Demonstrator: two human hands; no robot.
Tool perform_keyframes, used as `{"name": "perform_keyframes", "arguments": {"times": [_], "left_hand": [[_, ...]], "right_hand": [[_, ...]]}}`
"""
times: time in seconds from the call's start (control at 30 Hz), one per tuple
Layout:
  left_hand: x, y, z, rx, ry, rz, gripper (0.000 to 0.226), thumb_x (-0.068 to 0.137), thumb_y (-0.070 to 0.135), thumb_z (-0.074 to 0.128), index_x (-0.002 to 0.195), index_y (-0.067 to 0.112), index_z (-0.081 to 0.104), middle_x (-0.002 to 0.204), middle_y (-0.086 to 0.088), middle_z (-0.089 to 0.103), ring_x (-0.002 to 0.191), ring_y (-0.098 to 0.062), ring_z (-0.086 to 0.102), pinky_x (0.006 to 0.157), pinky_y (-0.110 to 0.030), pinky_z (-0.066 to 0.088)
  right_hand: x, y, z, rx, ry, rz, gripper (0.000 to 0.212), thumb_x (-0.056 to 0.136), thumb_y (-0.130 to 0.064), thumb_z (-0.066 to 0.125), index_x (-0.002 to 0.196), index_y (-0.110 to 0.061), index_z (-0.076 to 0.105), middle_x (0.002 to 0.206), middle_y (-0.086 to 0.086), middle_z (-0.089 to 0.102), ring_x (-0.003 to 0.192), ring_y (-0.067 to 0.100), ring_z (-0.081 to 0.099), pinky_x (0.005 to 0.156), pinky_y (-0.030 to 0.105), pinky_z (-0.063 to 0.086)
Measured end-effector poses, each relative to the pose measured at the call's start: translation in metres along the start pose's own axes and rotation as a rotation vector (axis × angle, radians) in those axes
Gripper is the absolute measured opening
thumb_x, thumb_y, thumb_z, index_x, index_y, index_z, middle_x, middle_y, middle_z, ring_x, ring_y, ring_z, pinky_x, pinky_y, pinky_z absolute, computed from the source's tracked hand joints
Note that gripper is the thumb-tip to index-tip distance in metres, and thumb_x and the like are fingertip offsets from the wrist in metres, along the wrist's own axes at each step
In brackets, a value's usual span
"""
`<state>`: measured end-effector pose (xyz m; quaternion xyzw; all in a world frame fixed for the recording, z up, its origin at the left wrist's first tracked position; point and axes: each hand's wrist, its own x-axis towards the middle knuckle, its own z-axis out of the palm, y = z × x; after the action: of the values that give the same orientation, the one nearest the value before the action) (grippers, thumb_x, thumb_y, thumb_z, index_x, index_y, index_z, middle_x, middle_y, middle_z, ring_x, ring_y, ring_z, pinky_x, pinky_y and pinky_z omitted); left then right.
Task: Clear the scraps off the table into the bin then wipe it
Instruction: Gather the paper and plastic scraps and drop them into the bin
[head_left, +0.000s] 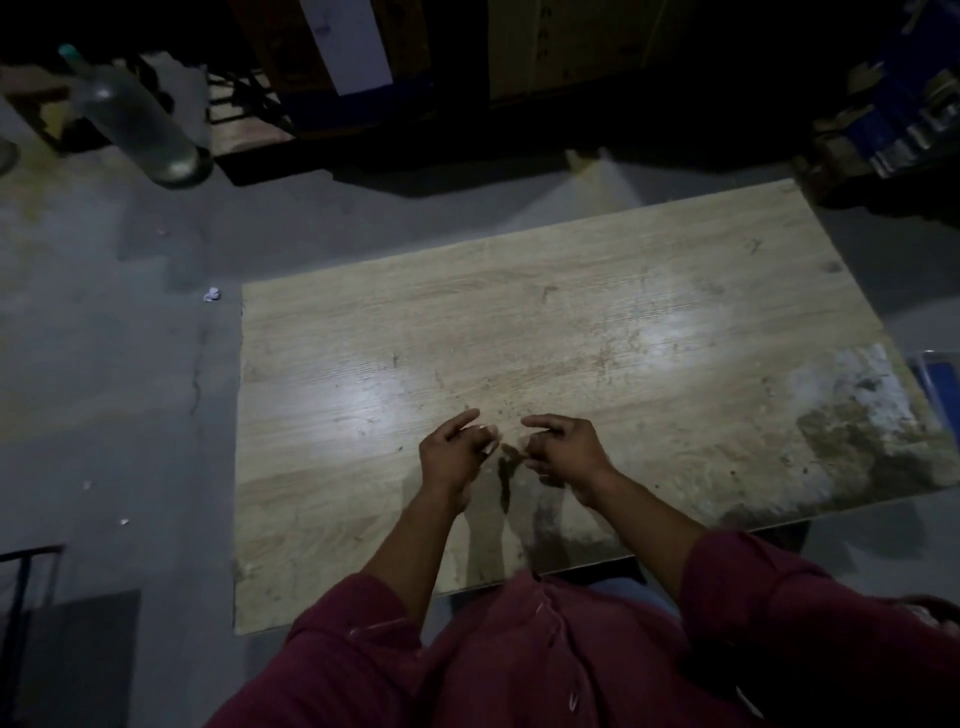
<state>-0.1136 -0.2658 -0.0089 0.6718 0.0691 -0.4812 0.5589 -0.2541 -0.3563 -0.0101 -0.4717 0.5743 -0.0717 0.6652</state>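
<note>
Both hands low over the tabletop, gathering fine scraps

Left hand and right hand facing each other just above the wood, fingers loosely curled and grasping nothing visible; between the fingertips a small dark heap of crumbs. No bin in view, so hard to say where the heap must go. Likely trouble: crumbs this fine slipping through loose fingers or spilling over the near edge onto the floor on the way. To the right of the fingers, a pale and dark stained patch at the tabletop corner, probably needing a firm wipe. Left of the fingers, beyond the edge, a white paper scrap on the grey floor; far beyond, a clear bottle and dim shelving. Room very dark
</note>
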Motion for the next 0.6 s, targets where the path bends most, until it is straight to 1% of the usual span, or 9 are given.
{"name": "perform_keyframes", "arguments": {"times": [0.07,0.1,0.17,0.23,0.3,0.4,0.5,0.57,0.6], "left_hand": [[-0.012,0.003,0.005,-0.127,-0.017,0.012,0.028,0.084,-0.007,0.074,0.109,0.006,0.074,0.097,-0.019,0.077,0.089,-0.028,0.074,0.075,-0.033,0.062],[-0.017,0.0,0.008,-0.109,-0.003,0.042,0.026,0.083,-0.006,0.075,0.107,0.006,0.076,0.095,-0.013,0.077,0.089,-0.025,0.074,0.08,-0.032,0.062],[-0.022,-0.009,0.015,0.035,0.082,0.186,0.022,0.082,0.004,0.081,0.102,0.012,0.08,0.093,-0.003,0.079,0.091,-0.016,0.075,0.084,-0.03,0.061],[-0.026,-0.017,0.024,0.151,0.114,0.334,0.018,0.081,0.013,0.084,0.098,0.018,0.082,0.093,0.004,0.08,0.09,-0.008,0.075,0.085,-0.027,0.06],[-0.033,-0.019,0.037,0.173,0.083,0.371,0.015,0.081,0.016,0.084,0.096,0.019,0.083,0.093,0.005,0.08,0.089,-0.006,0.075,0.086,-0.026,0.059],[-0.043,-0.019,0.066,0.127,-0.028,0.287,0.011,0.081,0.015,0.084,0.092,0.016,0.083,0.089,0.003,0.08,0.088,-0.011,0.076,0.083,-0.03,0.061],[-0.06,-0.021,0.099,0.011,-0.106,0.057,0.006,0.083,0.003,0.08,0.088,0.007,0.081,0.082,-0.008,0.079,0.08,-0.022,0.075,0.072,-0.03,0.062],[-0.073,-0.024,0.122,-0.001,-0.148,-0.045,0.008,0.083,-0.003,0.077,0.081,0.005,0.079,0.081,-0.016,0.077,0.078,-0.029,0.074,0.076,-0.036,0.063],[-0.079,-0.027,0.133,0.01,-0.169,-0.073,0.012,0.083,-0.005,0.075,0.077,0.005,0.078,0.079,-0.017,0.076,0.077,-0.03,0.072,0.079,-0.04,0.063]], "right_hand": [[-0.014,-0.005,0.015,0.119,-0.026,-0.028,0.024,0.089,-0.001,0.068,0.107,-0.015,0.078,0.092,0.017,0.078,0.075,0.025,0.075,0.076,0.046,0.06],[-0.021,-0.008,0.02,0.179,-0.024,-0.051,0.024,0.09,0.002,0.068,0.11,-0.008,0.076,0.096,0.018,0.076,0.079,0.025,0.074,0.081,0.045,0.062],[-0.031,-0.009,0.027,0.278,-0.018,-0.076,0.026,0.09,0.004,0.07,0.115,-0.001,0.073,0.101,0.017,0.076,0.086,0.026,0.074,0.082,0.037,0.064],[-0.039,-0.005,0.024,0.315,-0.007,-0.109,0.031,0.087,0.002,0.074,0.117,-0.005,0.075,0.104,0.013,0.078,0.095,0.027,0.075,0.087,0.038,0.063],[-0.045,0.001,0.012,0.29,0.064,-0.175,0.035,0.084,0.002,0.077,0.117,-0.01,0.076,0.103,0.012,0.079,0.097,0.025,0.075,0.086,0.038,0.062],[-0.056,0.004,-0.02,0.148,0.212,-0.316,0.034,0.08,-0.005,0.084,0.112,-0.015,0.079,0.095,0.006,0.08,0.089,0.018,0.077,0.081,0.035,0.063],[-0.066,0.004,-0.058,-0.09,0.331,-0.406,0.032,0.077,-0.011,0.088,0.106,-0.023,0.081,0.095,-0.005,0.078,0.083,0.009,0.076,0.079,0.028,0.061],[-0.073,0.005,-0.082,-0.254,0.392,-0.436,0.031,0.076,-0.015,0.089,0.105,-0.023,0.081,0.094,-0.006,0.075,0.079,0.005,0.073,0.075,0.017,0.057],[-0.076,0.008,-0.095,-0.288,0.424,-0.441,0.029,0.075,-0.017,0.089,0.103,-0.022,0.081,0.093,-0.006,0.075,0.078,0.005,0.073,0.073,0.013,0.055]]}}
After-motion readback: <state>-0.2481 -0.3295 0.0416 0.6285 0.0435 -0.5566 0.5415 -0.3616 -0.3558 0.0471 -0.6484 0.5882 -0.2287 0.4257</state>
